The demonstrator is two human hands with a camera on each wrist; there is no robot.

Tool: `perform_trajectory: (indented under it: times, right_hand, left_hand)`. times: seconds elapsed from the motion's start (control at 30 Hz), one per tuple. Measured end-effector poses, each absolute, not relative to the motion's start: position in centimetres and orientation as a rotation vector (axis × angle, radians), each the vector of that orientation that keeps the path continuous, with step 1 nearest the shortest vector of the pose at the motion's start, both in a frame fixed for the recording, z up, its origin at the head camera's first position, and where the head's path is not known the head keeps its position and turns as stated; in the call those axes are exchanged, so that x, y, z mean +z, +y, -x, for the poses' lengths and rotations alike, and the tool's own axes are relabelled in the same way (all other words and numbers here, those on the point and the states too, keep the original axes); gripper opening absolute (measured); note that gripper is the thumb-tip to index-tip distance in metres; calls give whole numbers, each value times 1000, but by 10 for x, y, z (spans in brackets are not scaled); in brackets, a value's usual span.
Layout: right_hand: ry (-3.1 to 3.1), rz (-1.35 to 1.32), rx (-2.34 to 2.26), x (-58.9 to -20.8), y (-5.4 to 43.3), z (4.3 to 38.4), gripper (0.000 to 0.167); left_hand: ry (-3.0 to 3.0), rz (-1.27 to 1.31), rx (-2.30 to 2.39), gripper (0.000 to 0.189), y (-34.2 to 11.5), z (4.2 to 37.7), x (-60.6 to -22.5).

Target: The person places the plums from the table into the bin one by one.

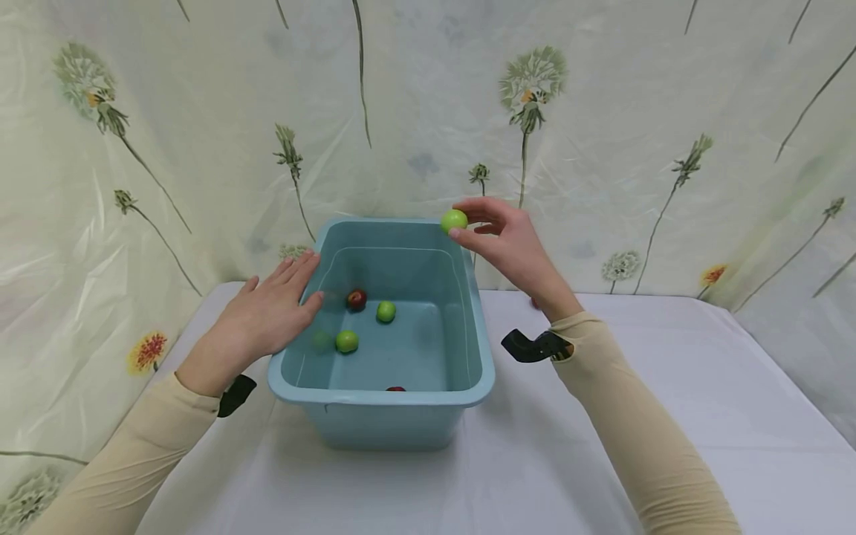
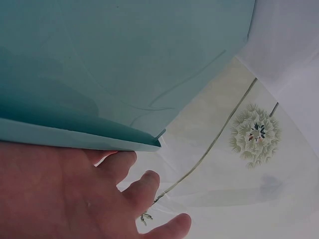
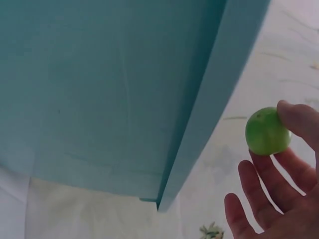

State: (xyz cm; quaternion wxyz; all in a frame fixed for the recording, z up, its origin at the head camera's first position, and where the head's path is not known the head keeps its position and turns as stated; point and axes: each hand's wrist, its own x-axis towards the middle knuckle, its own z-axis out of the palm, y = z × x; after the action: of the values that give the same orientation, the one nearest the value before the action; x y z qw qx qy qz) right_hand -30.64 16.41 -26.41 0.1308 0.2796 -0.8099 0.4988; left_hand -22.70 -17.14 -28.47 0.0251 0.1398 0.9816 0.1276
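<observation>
A small round green fruit (image 1: 453, 221) is pinched between the thumb and fingertips of my right hand (image 1: 503, 234), over the far right corner of a blue plastic tub (image 1: 381, 397). In the right wrist view the green fruit (image 3: 268, 131) shows beside the tub's rim (image 3: 214, 104). My left hand (image 1: 270, 305) lies with straight fingers on the tub's left rim. On the tub's floor are two more green fruits (image 1: 386, 311) and a dark red one (image 1: 357, 299). Another red fruit (image 1: 396, 388) is mostly hidden behind the near rim.
The tub stands on a table with a white cloth (image 1: 642, 416). A bit of something red (image 1: 534, 302) peeks out behind my right wrist. A flower-patterned plastic sheet (image 1: 414, 111) hangs behind and at both sides. Each wrist wears a black camera mount (image 1: 535, 346).
</observation>
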Motion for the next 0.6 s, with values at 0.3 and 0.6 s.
perform_trajectory:
  times: [0.3,0.6]
  right_hand:
    - [-2375,-890,1444,-252,141,290,37]
    - [-2399,-990,1428,-250,123,282,33]
  left_hand:
    - [3038,-428,395,65,-171,227,-285]
    - [3047,-425,387,65,-171,227,-285]
